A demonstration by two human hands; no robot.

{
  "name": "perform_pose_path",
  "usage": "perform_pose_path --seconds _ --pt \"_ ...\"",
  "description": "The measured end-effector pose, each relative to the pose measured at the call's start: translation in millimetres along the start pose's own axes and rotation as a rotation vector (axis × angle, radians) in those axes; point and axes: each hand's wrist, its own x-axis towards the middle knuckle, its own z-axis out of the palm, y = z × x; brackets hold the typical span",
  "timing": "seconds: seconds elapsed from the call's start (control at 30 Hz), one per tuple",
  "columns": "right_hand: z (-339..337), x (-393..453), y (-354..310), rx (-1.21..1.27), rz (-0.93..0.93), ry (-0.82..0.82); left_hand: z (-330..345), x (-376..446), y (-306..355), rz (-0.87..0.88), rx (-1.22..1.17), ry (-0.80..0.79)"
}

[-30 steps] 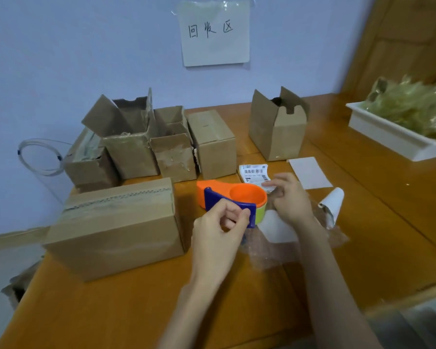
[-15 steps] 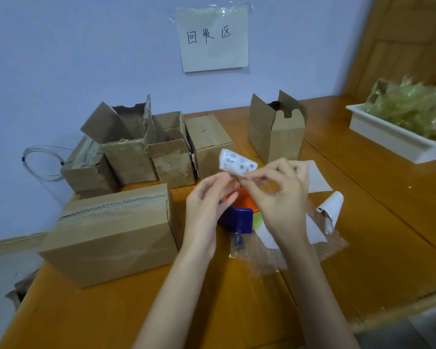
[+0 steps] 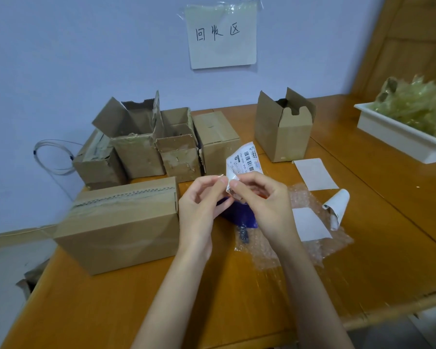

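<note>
Both arms of the person are bare: the left forearm (image 3: 166, 293) and the right forearm (image 3: 310, 285) show as long, slim, smooth shapes, uncovered along all the length that is in view. The left grip (image 3: 202, 210) and the right grip (image 3: 264, 205) are bare hands too, narrow at the wrist, with long and rather thin fingers. The nails (image 3: 234, 183) that can be seen are cut short, rounded at the end, and have a plain natural look.

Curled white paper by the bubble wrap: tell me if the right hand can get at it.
Probably, but not yet: the right hand pinches the barcode label; the curled paper lies uncovered beside it.
</note>
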Motion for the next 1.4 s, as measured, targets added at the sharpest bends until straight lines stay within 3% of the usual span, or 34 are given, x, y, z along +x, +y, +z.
perform_pose_path --seconds 0.33,0.87,1.4 --pt "3.4 -1.3 -8.5 0.152 0.029 0.02 -0.1 -1.2 5.1 0.031 0.063 -0.026" --pt "4.7 -0.8 -4.9 -0.043 -0.045 0.069 -2.1 -4.8 2.6 0.125 0.181 -0.046" --pt "5.2 -3.7 -10.2 -0.005 0.02 0.106 -3.3 0.6 1.5 0.397 0.484 -0.104"
